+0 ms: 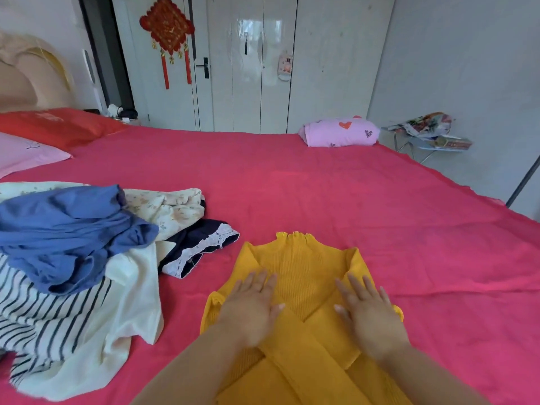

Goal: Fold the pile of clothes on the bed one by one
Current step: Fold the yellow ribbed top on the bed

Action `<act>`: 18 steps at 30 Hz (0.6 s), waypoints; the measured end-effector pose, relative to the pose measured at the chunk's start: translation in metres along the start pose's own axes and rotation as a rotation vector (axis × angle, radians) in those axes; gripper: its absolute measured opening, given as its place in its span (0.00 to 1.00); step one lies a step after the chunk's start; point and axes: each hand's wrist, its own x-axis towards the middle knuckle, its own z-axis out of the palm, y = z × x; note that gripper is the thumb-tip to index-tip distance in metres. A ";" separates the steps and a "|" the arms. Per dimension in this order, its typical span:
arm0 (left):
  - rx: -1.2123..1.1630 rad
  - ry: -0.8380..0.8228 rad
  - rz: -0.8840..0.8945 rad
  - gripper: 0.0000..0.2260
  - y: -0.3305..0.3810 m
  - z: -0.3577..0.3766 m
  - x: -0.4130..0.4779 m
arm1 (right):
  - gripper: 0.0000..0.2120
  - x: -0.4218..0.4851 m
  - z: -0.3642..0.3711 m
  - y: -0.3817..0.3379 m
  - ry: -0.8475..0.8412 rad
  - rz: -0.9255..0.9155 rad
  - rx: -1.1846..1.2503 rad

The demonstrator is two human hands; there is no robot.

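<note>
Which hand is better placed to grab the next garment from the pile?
Left, likely. The left hand lies flat on the yellow sweater, on the side nearest the pile; the right hand would have to cross over the sweater.

A glossy white wardrobe (321, 68) is standing across the far side of the room. A red knotted ornament (168, 30) with tassels is hanging on its left door, just beside a black handle (206, 67). A small pink card (285, 65) is hanging further right. At left, a beige padded headboard (26, 80) is rising behind a red pillow (55, 127) and a pink pillow (23, 154). At right, a pink heart-printed bundle (340, 133) is lying near a small stand (420, 146) carrying floral cloth (423, 124).
</note>
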 end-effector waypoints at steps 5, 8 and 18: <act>0.019 -0.122 -0.141 0.32 -0.037 0.042 0.034 | 0.30 0.029 0.037 0.042 -0.213 0.181 -0.015; 0.019 -0.110 -0.180 0.33 -0.044 0.050 0.045 | 0.31 0.039 0.041 0.053 -0.186 0.208 -0.043; -0.044 -0.028 -0.179 0.28 -0.055 0.036 0.092 | 0.25 0.092 0.041 0.058 -0.088 0.146 0.110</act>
